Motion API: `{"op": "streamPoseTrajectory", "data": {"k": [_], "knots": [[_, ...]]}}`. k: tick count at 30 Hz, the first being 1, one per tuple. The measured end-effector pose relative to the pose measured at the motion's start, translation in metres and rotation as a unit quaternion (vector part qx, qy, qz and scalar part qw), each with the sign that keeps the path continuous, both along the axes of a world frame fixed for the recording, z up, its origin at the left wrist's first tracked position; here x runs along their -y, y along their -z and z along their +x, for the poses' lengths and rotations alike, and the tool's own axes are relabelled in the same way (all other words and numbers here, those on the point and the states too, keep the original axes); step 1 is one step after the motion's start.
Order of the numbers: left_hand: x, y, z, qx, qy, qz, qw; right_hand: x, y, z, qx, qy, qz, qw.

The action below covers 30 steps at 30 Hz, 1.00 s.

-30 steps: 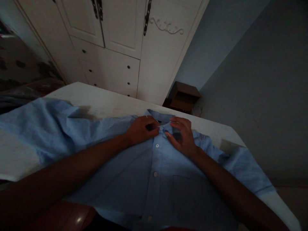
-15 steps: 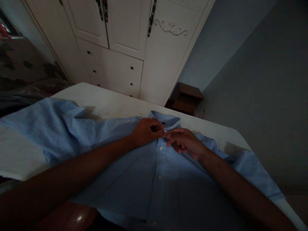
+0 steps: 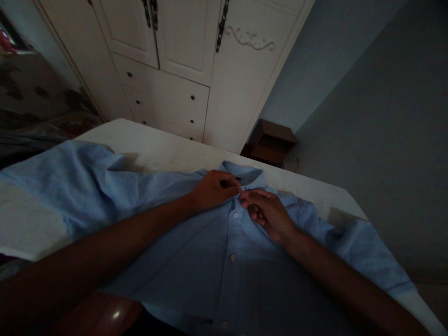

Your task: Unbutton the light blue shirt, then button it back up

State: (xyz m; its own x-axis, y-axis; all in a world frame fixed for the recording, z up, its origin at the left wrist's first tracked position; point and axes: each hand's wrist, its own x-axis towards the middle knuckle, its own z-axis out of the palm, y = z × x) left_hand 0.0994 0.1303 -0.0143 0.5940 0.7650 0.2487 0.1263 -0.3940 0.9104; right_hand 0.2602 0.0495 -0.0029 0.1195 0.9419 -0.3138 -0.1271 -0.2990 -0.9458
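**Two hands pinch the top of a soft blue shirt**

We see a blue shirt (image 3: 196, 252) lying flat, front up, on the white table (image 3: 154, 149). Its collar (image 3: 245, 171) points to the far edge, one sleeve reaches toward the left edge, and the hem hangs over the near edge. Our left hand (image 3: 214, 189) and right hand (image 3: 269, 212) meet just under the collar. Each grip is pressed together, pinching the cloth at the top button; the button itself is hidden. We think the shirt is light, soft and floppy, so it will bend and wrinkle easily. Good places to hold look like the collar, the shoulders, or the button strip (image 3: 234, 235).
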Motion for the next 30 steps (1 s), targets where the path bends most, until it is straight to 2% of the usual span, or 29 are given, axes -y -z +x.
{"op": "streamPoseTrajectory", "data": {"k": [9,15,19,22,26,28,30], "knots": [[0.005,-0.003,0.002,-0.038,-0.024,0.015,0.999,-0.001,0.002,-0.002,0.033,-0.01,0.021,0.999],[-0.004,-0.001,0.001,-0.029,0.038,-0.047,0.998,-0.009,0.005,0.009,0.185,-0.103,0.055,0.976],[-0.004,-0.002,0.003,-0.041,0.048,-0.033,0.997,-0.01,0.009,0.015,0.285,-0.136,0.09,0.944],[-0.003,-0.002,0.003,-0.058,0.037,-0.016,0.998,-0.008,0.006,0.017,0.397,-0.134,0.177,0.89],[-0.003,-0.001,0.002,-0.059,0.048,-0.009,0.997,-0.006,0.0,0.019,0.536,-0.115,0.332,0.767],[-0.004,-0.001,0.001,-0.059,0.059,-0.007,0.996,-0.005,-0.001,0.019,0.582,-0.126,0.383,0.706],[-0.006,-0.001,0.0,-0.063,0.073,-0.003,0.995,-0.004,0.001,0.019,0.613,-0.128,0.406,0.665]]}}
